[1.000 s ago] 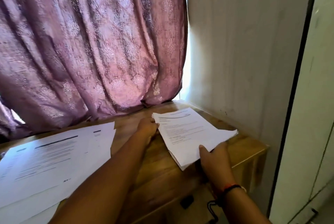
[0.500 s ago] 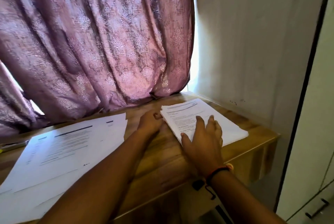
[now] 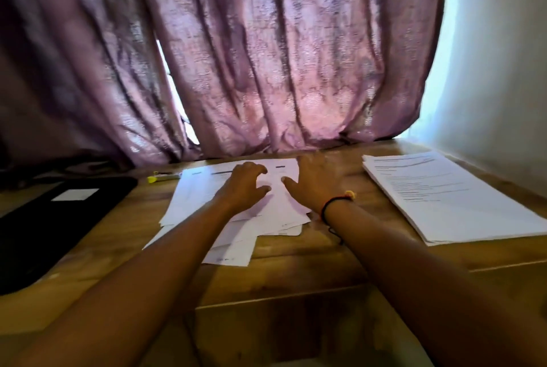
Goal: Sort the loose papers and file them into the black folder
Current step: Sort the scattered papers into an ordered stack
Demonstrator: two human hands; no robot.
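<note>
Head: bare desk point(image 3: 340, 254) beside loose papers point(image 3: 196, 196)

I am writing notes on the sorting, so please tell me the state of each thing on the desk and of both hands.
Loose papers: spread untidily, overlapping, not filed.
Stacked papers: neat pile at right, no hand on it.
Black folder: lies flat at left, appears closed.
Highlighter: lies flat beside the loose papers.
Left hand: fingers bent, on the loose papers, gripping nothing.
Right hand: fingers spread over the loose papers, blurred.
</note>
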